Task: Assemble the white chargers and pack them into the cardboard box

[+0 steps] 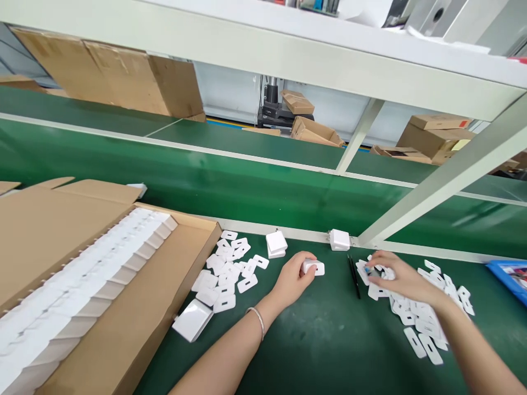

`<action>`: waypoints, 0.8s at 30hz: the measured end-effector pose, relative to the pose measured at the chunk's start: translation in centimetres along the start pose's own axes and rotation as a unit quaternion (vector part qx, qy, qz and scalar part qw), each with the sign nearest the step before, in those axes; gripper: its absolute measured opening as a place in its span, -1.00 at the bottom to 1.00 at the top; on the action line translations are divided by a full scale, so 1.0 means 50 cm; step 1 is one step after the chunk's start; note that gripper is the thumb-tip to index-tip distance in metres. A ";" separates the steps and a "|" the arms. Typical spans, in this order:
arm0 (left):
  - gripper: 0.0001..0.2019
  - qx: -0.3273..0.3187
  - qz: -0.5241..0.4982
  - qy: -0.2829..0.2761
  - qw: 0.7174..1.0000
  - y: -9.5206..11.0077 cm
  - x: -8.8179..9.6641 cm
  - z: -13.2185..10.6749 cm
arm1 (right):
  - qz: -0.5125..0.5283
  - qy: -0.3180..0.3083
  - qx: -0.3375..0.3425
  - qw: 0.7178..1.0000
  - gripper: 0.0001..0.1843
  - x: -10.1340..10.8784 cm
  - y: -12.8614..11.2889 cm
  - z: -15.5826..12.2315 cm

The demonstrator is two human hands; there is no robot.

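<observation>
My left hand (294, 277) is closed around a small white charger block (313, 267), its slotted end facing right. Over a pile of white slotted plates (424, 315) on the right, my right hand (393, 274) has thumb and fingers apart. Something small and bluish shows near those fingertips, too blurred to name. Between the hands lies a pair of black tweezers (354, 277). A white block with metal prongs (340, 240) stands at the table's back edge. Behind my left hand are two stacked white blocks (276, 243).
An open cardboard box (197, 222) on the left holds a row of white blocks (90, 274). Beside it are loose slotted plates (224, 274) and another white block (192, 320). A pale shelf post (436, 175) slants down at right, near a blue tray (508, 282).
</observation>
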State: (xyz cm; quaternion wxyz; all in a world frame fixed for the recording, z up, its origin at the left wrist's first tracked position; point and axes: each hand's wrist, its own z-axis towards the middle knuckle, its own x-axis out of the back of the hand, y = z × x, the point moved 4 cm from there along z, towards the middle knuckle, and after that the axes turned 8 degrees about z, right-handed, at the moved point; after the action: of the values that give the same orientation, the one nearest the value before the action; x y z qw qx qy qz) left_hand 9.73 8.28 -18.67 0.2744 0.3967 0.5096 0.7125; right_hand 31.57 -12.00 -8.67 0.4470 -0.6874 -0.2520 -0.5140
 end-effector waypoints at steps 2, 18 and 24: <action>-0.76 -0.008 0.004 -0.001 1.000 0.000 -0.001 0.000 | -0.023 -0.024 0.071 0.997 -0.63 -0.047 -0.092 0.007; -0.77 -0.024 0.023 0.007 0.999 -0.003 -0.005 0.001 | -0.075 -0.010 -0.012 0.997 -0.42 -0.089 -0.109 0.150; -0.73 -0.025 -0.008 0.001 1.000 0.006 0.005 0.001 | -0.050 0.090 -0.021 0.995 -0.38 -0.109 -0.158 0.078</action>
State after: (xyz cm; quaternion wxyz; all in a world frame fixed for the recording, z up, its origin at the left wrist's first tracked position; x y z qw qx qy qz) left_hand 9.62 8.41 -18.31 0.2892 0.3847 0.4950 0.7234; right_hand 25.20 -4.26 -11.20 0.4273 -0.6343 -0.2341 -0.6002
